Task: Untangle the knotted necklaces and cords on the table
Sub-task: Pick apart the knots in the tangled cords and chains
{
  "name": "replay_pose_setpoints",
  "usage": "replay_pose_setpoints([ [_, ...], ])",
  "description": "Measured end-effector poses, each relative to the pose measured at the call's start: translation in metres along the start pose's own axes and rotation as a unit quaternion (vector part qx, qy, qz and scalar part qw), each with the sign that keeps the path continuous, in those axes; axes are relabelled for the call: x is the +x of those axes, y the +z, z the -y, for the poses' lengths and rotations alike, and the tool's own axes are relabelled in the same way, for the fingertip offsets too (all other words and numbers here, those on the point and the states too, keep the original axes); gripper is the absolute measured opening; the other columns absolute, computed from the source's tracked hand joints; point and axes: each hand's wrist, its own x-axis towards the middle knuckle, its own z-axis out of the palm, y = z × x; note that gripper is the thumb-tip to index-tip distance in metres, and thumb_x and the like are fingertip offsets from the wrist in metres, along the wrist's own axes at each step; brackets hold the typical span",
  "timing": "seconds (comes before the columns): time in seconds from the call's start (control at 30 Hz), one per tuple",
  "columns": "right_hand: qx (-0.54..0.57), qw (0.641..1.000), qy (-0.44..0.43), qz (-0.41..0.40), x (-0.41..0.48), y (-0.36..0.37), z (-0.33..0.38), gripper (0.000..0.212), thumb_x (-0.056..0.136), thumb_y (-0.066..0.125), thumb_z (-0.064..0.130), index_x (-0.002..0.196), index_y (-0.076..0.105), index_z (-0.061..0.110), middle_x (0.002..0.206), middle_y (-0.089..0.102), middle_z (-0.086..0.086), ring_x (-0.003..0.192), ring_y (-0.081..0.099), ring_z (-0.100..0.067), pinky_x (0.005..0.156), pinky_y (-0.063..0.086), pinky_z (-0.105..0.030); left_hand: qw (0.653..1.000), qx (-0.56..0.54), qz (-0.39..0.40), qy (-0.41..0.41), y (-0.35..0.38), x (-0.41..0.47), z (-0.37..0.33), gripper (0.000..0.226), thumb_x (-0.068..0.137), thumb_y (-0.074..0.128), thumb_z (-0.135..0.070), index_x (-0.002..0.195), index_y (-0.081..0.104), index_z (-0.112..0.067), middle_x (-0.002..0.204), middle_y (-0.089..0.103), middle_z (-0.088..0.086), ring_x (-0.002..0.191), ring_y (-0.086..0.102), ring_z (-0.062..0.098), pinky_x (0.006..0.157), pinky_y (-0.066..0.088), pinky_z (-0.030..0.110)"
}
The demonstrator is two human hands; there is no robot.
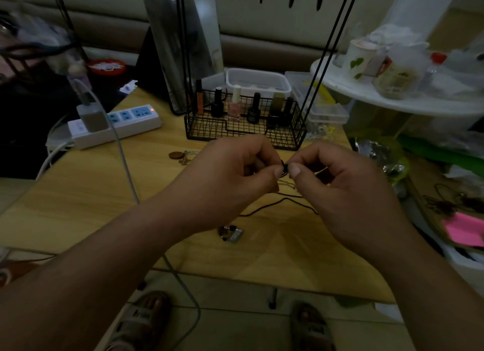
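Note:
Above the middle of the wooden table (pixel 86 201), my left hand (pixel 230 177) and my right hand (pixel 345 190) meet, thumbs nearly touching. Both pinch a small dark knot (pixel 285 166) of black cord. From the knot a thin black cord (pixel 277 202) droops and lies in a loop on the table, with a fine pale chain (pixel 285 184) hanging just under my fingers. A silver pendant with dark beads (pixel 231 234) rests on the table below my left hand. A brown disc pendant on a chain (pixel 180 156) lies further back on the left.
A black wire basket (pixel 243 129) with nail polish bottles stands right behind my hands. A white power strip (pixel 115 125) with a grey cable (pixel 125 164) crosses the left side. Cluttered shelves, a pink note pad (pixel 465 231) and more dark cords (pixel 445 204) crowd the right edge.

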Motion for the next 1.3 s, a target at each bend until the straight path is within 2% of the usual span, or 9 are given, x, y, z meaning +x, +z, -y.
replay_pose_setpoints([
  [0.07,0.001,1.0,0.003,0.003,0.0,0.002,0.0,0.01,0.095,0.065,0.022,0.087,0.07,0.026,0.085,0.065,0.011,0.071,0.059,-0.01,0.057,0.043,-0.015,1.0,0.008,0.001,0.002,-0.001,0.0,0.001,0.001,0.098,0.069,-0.023,0.096,0.069,-0.022,0.081,0.076,-0.01,0.068,0.069,0.007,0.052,0.052,0.023],
  [0.2,0.002,1.0,0.005,0.007,0.0,0.003,0.003,0.01,0.093,0.067,0.022,0.086,0.069,0.028,0.084,0.066,0.011,0.071,0.059,-0.01,0.058,0.045,-0.018,1.0,0.002,0.01,0.003,-0.003,-0.001,0.001,0.005,0.096,0.071,-0.017,0.093,0.069,-0.02,0.076,0.074,-0.005,0.057,0.06,0.005,0.05,0.046,0.02],
  [0.33,0.079,0.996,0.032,-0.016,0.002,0.004,0.006,0.008,0.093,0.067,0.02,0.086,0.07,0.024,0.082,0.066,0.004,0.065,0.058,-0.014,0.057,0.047,-0.026,0.996,-0.089,0.003,-0.012,-0.006,0.001,0.0,0.005,0.097,0.067,-0.01,0.093,0.068,-0.015,0.077,0.073,0.005,0.057,0.061,0.019,0.052,0.05,0.036],
  [0.53,0.181,0.979,0.088,-0.014,0.004,0.006,0.006,0.013,0.101,0.062,0.016,0.092,0.072,0.019,0.083,0.069,-0.006,0.072,0.065,-0.012,0.063,0.055,-0.022,0.987,-0.16,-0.002,-0.015,-0.007,0.002,-0.001,0.004,0.098,0.064,-0.007,0.095,0.065,-0.009,0.078,0.074,0.007,0.054,0.056,0.015,0.054,0.049,0.031],
  [0.73,0.127,0.99,0.055,0.02,0.002,0.0,0.006,0.007,0.095,0.066,0.025,0.091,0.071,0.023,0.086,0.068,-0.003,0.074,0.063,-0.014,0.065,0.056,-0.024,0.993,-0.119,0.001,-0.001,-0.007,0.0,0.0,0.004,0.097,0.067,-0.01,0.094,0.067,-0.013,0.078,0.072,0.01,0.056,0.055,0.011,0.052,0.047,0.032],
  [0.93,0.125,0.991,0.039,0.005,0.002,0.001,0.003,0.01,0.098,0.066,0.017,0.089,0.07,0.02,0.085,0.067,-0.006,0.075,0.062,-0.026,0.066,0.055,-0.045,0.994,-0.113,0.002,0.002,-0.003,-0.001,-0.001,0.002,0.098,0.066,-0.014,0.098,0.067,-0.016,0.081,0.073,0.007,0.061,0.062,0.017,0.055,0.051,0.033],
  [1.07,0.09,0.996,0.021,-0.005,-0.001,-0.001,0.003,0.011,0.095,0.067,0.02,0.086,0.072,0.023,0.082,0.069,0.001,0.069,0.06,-0.019,0.061,0.05,-0.036,0.998,-0.051,0.01,0.021,-0.002,-0.002,-0.001,0.002,0.098,0.067,-0.019,0.099,0.068,-0.019,0.083,0.076,-0.005,0.065,0.068,0.014,0.052,0.053,0.03],
  [1.2,0.074,0.997,0.017,-0.015,-0.004,0.001,0.001,0.01,0.094,0.066,0.02,0.085,0.07,0.024,0.08,0.066,0.002,0.063,0.056,-0.026,0.054,0.047,-0.039,0.998,-0.062,0.012,0.016,-0.002,-0.002,-0.003,0.002,0.098,0.067,-0.016,0.096,0.068,-0.016,0.079,0.076,-0.003,0.058,0.062,0.033,0.05,0.052,0.051],
  [1.3,0.06,0.997,0.043,-0.009,-0.004,-0.001,-0.003,0.011,0.094,0.065,0.023,0.085,0.069,0.028,0.084,0.068,0.005,0.065,0.059,-0.024,0.058,0.052,-0.047,0.997,-0.074,0.007,0.004,-0.003,0.0,-0.004,0.002,0.098,0.066,-0.015,0.096,0.067,-0.014,0.078,0.077,-0.001,0.056,0.063,0.018,0.051,0.055,0.038],
])
